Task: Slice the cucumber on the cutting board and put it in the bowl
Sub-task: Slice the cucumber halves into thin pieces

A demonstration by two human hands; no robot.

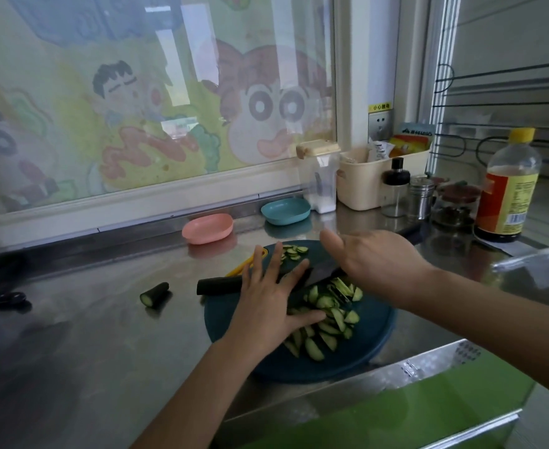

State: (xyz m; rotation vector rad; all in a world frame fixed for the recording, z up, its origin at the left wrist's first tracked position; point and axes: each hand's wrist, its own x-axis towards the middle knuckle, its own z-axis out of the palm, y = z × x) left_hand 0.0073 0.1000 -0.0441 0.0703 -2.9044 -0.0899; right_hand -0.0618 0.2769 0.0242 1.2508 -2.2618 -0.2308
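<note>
Left hand (266,303) lies flat, fingers spread, corralling slices (328,322) against the knife (318,273) under the open right hand (377,264), seemingly to scoop them bowlward.

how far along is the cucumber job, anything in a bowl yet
Mostly sliced: a heap of cucumber slices lies on the cutting board. In hand: the left hand lies flat by the slices and the right hand hovers over the knife. Left: the uncut cucumber piece, and filling a bowl; the pink bowl and blue bowl look empty.
</note>
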